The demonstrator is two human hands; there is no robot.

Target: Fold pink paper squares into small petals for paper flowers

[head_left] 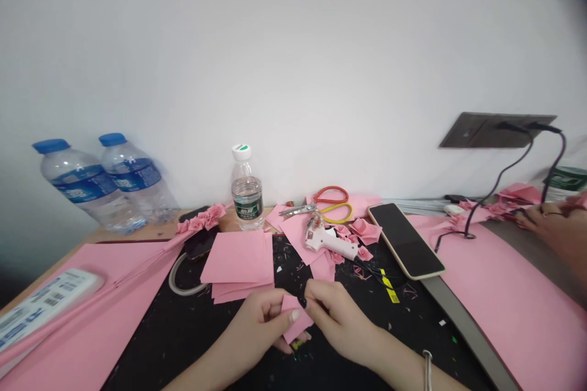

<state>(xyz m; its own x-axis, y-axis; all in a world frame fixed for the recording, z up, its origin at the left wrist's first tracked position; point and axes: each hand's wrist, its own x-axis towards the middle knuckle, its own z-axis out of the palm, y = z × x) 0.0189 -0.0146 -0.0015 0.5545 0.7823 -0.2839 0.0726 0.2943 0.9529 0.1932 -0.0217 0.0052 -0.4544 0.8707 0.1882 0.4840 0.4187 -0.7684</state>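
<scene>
Both my hands meet low in the middle over the black mat [183,324]. My left hand [261,324] and my right hand [334,314] each pinch the same small piece of pink paper [296,321], fingers closed on its edges. Just behind them lies a stack of square pink sheets [238,263]. A white glue gun [328,241] rests behind my right hand, among several folded pink paper pieces [364,229].
A phone [406,238] lies face up right of the glue gun. Scissors with red and yellow handles [328,204] and a small water bottle [246,192] stand at the back. Two larger bottles [105,183] lean at the left. Another person's hand [557,226] rests at the far right.
</scene>
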